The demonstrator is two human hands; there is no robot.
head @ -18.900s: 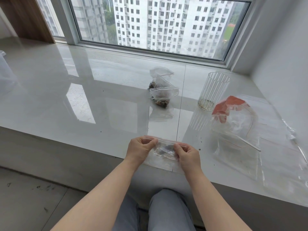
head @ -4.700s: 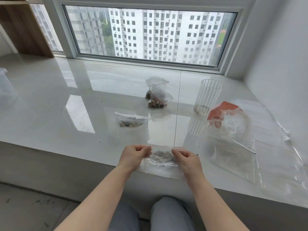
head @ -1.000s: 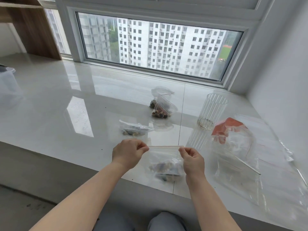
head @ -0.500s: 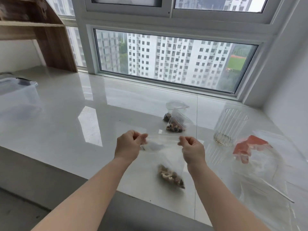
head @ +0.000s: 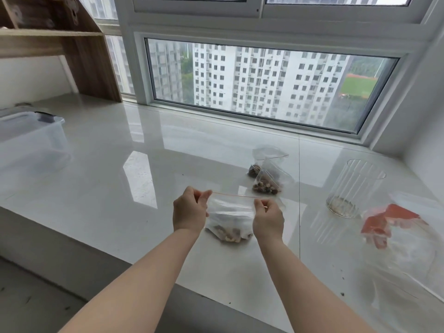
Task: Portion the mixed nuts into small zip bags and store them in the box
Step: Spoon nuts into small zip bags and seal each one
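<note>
The risk here sits in the seal: the small zip bag [head: 229,218] hangs from its red-lined top strip, pulled taut between the two hands, and whether that strip is pressed shut along its whole length cannot be told from this view. If a stretch is open and the bag tips on the way to the box [head: 31,140], the nuts [head: 228,233] — heaped loose in the bottom of the bag — could spill onto the tabletop [head: 108,188] or over its near edge to the floor. A slip at either corner would swing the weight sideways and do the same.

The left hand [head: 189,210] pinches the left end of the strip between thumb and curled fingers; the right hand [head: 268,218] pinches the right end likewise. Both grips are closed on the bag's top corners, so the load lies below and between them, with nothing under the bag; it hangs over the near middle of the tabletop.

Two more filled bags [head: 265,181] lie further toward the window edge — not yet boxed. The box stands well apart at the far left edge, a long carry. A ribbed glass [head: 350,188] and a large bag with a red patch [head: 396,227] rest at the right
</note>
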